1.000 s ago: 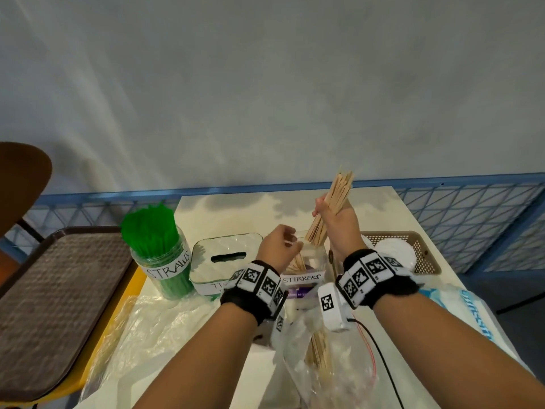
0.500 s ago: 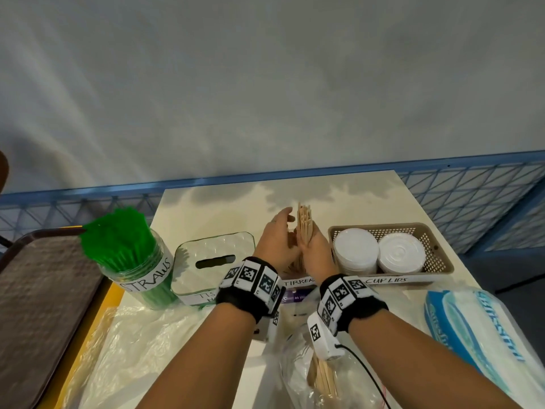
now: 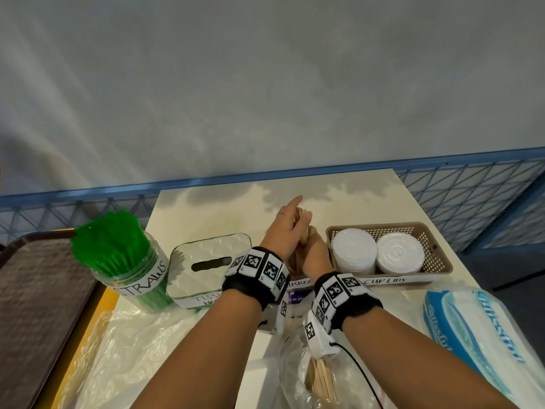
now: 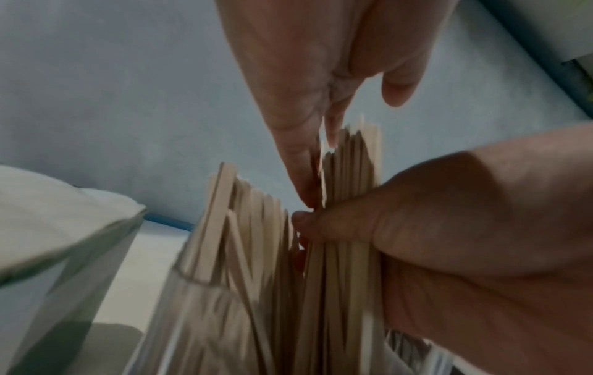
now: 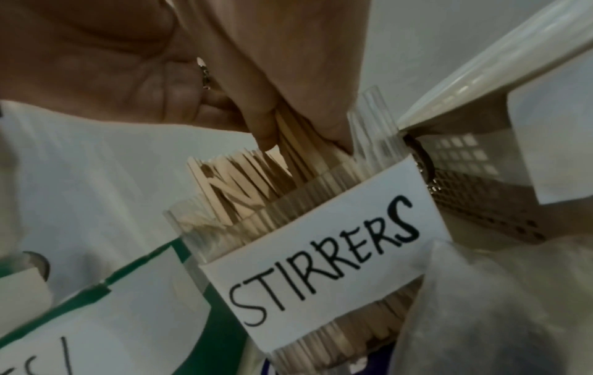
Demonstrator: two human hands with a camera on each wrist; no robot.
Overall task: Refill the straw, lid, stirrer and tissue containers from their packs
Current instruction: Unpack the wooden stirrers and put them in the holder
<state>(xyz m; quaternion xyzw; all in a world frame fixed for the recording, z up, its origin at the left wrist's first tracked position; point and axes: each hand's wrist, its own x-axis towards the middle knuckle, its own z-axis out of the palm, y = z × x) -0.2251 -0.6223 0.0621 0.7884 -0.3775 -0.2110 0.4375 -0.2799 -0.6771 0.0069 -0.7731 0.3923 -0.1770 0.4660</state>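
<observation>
Over the mouth of the clear ribbed plastic cup (image 5: 320,253) labelled STIRRERS, between the clear tissue box (image 3: 206,255) and the brown perforated lid basket (image 3: 436,261): a bundle of flat pale wooden stirrers (image 4: 348,266), long axis close to vertical, lower ends already inside the rim, upper ends poking above the knuckles. Wrapped tightly round its middle by the right hand (image 3: 314,250), fingers and thumb curled, holding the whole sheaf. Flanked on its left by the left hand (image 3: 283,228), fingers straight and flat against the sticks, gripping nothing, serving as a guide wall. Way in: directly below the grip, straight down along the sticks' own length, judged the only travel needed. On the left inside the cup, a fan of stirrers already standing and leaning; free room only on the right half, close to the cup's wall. Just beside that wall, the basket's rim, leaving the right knuckles little play; likely snag there, or on the leaning sticks. Probably best: loosen the curl gradually, let the sheaf slide, hold the flat palm against it until settled. Nearer the table's front edge, under the forearms, a clear plastic pack (image 3: 321,376) with a few stirrers left inside.
</observation>
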